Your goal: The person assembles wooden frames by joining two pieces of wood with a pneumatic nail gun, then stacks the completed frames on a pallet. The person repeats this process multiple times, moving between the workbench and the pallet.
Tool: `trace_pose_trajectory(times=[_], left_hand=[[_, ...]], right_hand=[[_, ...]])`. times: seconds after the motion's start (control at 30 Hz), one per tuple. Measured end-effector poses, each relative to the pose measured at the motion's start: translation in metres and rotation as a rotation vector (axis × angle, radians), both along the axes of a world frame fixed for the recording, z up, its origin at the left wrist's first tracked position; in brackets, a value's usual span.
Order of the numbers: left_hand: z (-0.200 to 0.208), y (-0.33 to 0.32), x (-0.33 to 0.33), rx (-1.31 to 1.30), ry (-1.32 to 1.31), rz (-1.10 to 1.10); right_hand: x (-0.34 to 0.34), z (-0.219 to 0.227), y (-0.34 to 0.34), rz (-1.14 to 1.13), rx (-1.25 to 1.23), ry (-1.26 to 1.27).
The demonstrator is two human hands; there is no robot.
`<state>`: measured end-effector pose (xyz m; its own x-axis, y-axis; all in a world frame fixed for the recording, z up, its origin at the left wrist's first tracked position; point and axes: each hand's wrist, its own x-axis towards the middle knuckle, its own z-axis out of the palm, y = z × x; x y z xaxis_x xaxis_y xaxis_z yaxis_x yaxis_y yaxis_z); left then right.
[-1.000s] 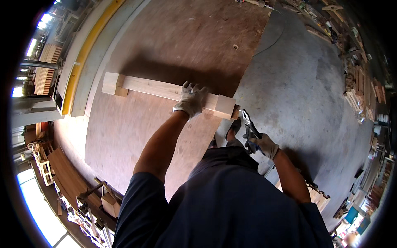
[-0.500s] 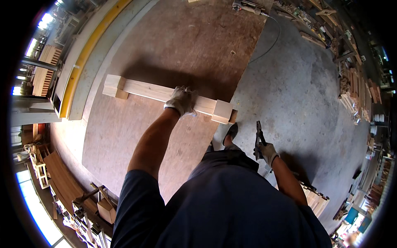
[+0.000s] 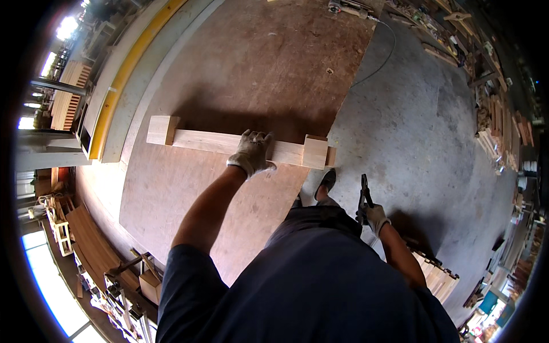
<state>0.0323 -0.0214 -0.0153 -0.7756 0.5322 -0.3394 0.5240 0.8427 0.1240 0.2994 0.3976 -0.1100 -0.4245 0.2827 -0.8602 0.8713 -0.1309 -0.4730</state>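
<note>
A long pale wooden rail [image 3: 206, 141] with a square block at each end is held over the brown work surface. My left hand [image 3: 252, 152], in a whitish work glove, grips it right of its middle, fingers over the far edge. The left end block [image 3: 161, 130] is over the board, while the right end block [image 3: 315, 152] reaches the board's edge. My right hand [image 3: 377, 218], also gloved, is low at my right side, closed around a black plier-shaped clamp [image 3: 363, 197] that points away from me. Part of its grip is hidden by the fingers.
A brown board [image 3: 274, 68] covers the surface ahead, beside grey concrete floor [image 3: 417, 131]. A pneumatic tool [image 3: 350, 8] with a thin hose lies at the far edge. A yellow-striped beam [image 3: 117, 86] runs along the left. Wood offcuts [image 3: 493, 128] are piled at right.
The rail has rolled and swung in my left hand, so its left end sits nearer me and it lies more level across the view. My right hand still holds the clamp.
</note>
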Motion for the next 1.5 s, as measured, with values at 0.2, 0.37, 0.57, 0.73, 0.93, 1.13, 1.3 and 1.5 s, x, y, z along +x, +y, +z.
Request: trace_pose_trajectory(times=[0.2,0.37,0.57,0.73,0.93,1.13,1.3,1.5], left_hand=[[0.039,0.017,-0.027,-0.112,-0.268,-0.141],[0.030,0.002,-0.084,-0.106,-0.499,-0.287],[0.039,0.016,-0.073,0.147,-0.138,-0.011],[0.026,0.035,-0.055,0.203,0.016,-0.051],[0.021,0.039,-0.050,0.193,0.090,-0.056],[0.024,0.039,-0.048,0.209,0.087,-0.033],[0.028,0.039,-0.047,0.202,0.071,-0.032],[0.026,0.039,-0.047,0.201,0.071,-0.029]], right_hand=[[-0.008,0.031,-0.006,0.121,0.011,0.063],[-0.028,0.063,-0.016,0.144,-0.057,0.123],[-0.062,0.087,-0.028,0.355,0.116,0.301],[-0.104,0.118,-0.039,0.712,0.568,0.408],[-0.136,0.099,-0.032,1.022,1.010,0.510],[-0.161,0.113,-0.036,1.275,1.284,0.341],[-0.163,0.118,-0.036,1.396,1.531,0.337],[-0.165,0.121,-0.040,1.489,1.609,0.299]])
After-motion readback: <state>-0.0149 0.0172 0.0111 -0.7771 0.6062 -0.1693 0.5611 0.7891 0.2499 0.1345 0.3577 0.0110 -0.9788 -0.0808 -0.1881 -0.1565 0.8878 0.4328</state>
